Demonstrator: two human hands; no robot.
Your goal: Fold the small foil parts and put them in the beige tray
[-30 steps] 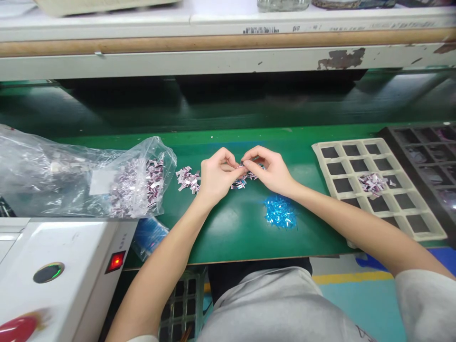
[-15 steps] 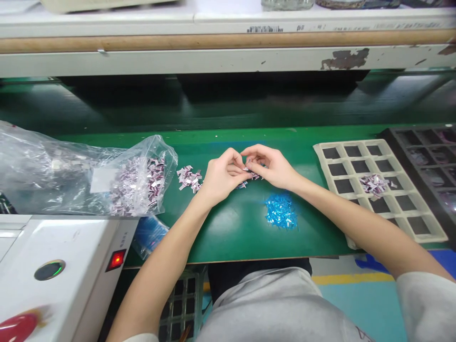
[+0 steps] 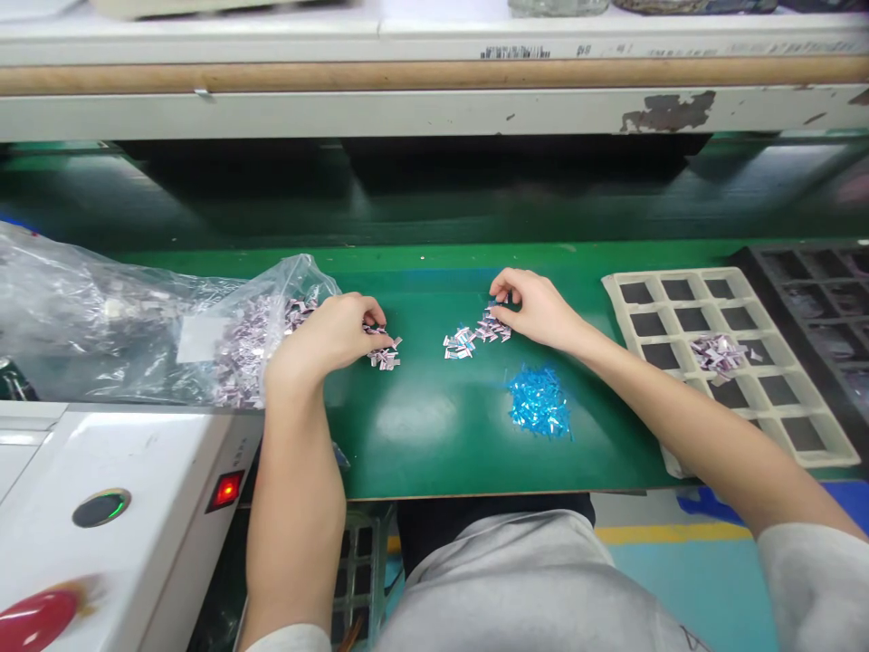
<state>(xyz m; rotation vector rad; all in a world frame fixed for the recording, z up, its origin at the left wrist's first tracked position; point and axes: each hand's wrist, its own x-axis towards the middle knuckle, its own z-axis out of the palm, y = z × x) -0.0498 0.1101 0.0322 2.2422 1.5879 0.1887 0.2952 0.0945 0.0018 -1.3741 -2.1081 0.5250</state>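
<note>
My left hand [image 3: 339, 335] is at the left pile of small pinkish-silver pieces [image 3: 386, 358], its fingers bent together over them; what lies between the fingertips is too small to make out. Farther right, my right hand [image 3: 529, 308] has its thumb and fingers curled at another pile of such pieces [image 3: 493, 328]. Between the hands lies a small group of pieces with blue on them [image 3: 460, 342]. A heap of shiny blue strips [image 3: 539, 401] sits nearer my body on the green table [image 3: 421, 453].
On the left are a clear plastic bag [image 3: 237, 353] of pieces and a white machine [image 3: 156, 489] with a lit red switch. To the right stand a cream compartment tray [image 3: 767, 382], with pieces in it, and a dark tray [image 3: 801, 299]. A shelf edge [image 3: 407, 113] crosses the back.
My left hand has moved left, away from my right hand, to the left pile. My right hand has shifted slightly right. The pieces between them are now uncovered.
</note>
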